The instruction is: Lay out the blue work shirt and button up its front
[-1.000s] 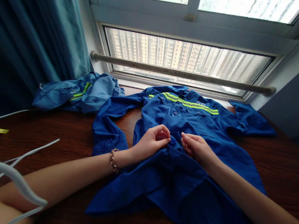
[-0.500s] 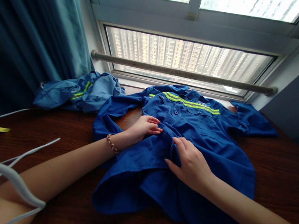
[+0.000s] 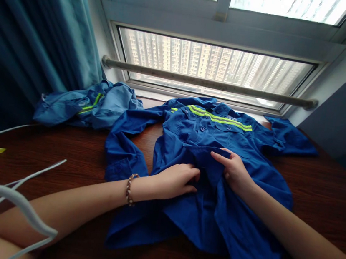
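Note:
A blue work shirt (image 3: 197,153) lies front side up, with its collar toward the window. A yellow-green and grey reflective stripe crosses the chest above two pockets, and buttons run down the front. My right hand (image 3: 237,170) grips the raised front edge of the shirt between thumb and fingers. Lower and to the left, my left hand (image 3: 179,181), with a beaded bracelet (image 3: 130,189) at the wrist, has its fingers curled into the cloth below that edge. Folds hide some fingertips. The hem spreads loosely toward me.
The shirt lies on a dark wooden table (image 3: 325,198). A bunched blue garment (image 3: 113,101) with a similar stripe is at the back left, by the curtain (image 3: 47,26). White cables (image 3: 21,207) loop at the near left. A metal rail (image 3: 207,83) crosses the window.
My left hand has moved down and right, its fingers curling. My right hand has shifted up and right, lifting and folding the shirt's front edge. The view has shifted slightly.

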Available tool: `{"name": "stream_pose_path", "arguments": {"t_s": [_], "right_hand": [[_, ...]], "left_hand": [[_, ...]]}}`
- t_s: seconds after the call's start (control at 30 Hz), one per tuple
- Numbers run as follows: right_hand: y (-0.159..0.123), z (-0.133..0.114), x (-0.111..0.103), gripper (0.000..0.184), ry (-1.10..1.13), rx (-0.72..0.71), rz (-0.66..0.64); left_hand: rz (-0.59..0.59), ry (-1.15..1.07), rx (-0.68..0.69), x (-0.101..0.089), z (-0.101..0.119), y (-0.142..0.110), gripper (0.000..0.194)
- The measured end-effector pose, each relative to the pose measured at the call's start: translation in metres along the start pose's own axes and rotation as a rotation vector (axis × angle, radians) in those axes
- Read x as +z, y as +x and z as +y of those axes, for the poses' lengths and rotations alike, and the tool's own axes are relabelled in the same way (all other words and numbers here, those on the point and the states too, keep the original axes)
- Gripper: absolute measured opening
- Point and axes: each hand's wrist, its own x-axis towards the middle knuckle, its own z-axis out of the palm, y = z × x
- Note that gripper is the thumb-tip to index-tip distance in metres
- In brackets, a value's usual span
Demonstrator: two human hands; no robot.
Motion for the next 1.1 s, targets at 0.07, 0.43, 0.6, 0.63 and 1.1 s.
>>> {"name": "stream_pose_path", "arguments": {"t_s": [0.07,0.43,0.6,0.63,1.1], "right_hand": [[0.0,-0.005,0.001,0.037,0.027,-0.01,0.016],[-0.017,-0.008,0.013,0.035,-0.228,-0.14,-0.066],[-0.02,-0.01,0.016,0.034,-0.233,-0.162,-0.036],[-0.021,-0.01,0.017,0.033,-0.228,-0.163,-0.036],[-0.032,-0.019,0.026,0.019,-0.374,-0.159,-0.251]], "left_hand": [[-0.009,-0.037,-0.016,-0.004,-0.003,0.002,0.023],[-0.055,0.042,0.046,-0.013,0.002,-0.006,0.015],[0.111,-0.168,-0.026,-0.023,0.002,-0.005,0.002],[0.135,-0.241,-0.05,-0.026,0.003,-0.005,0.002],[0.298,-0.632,-0.171,-0.037,0.015,-0.005,0.007]]}}
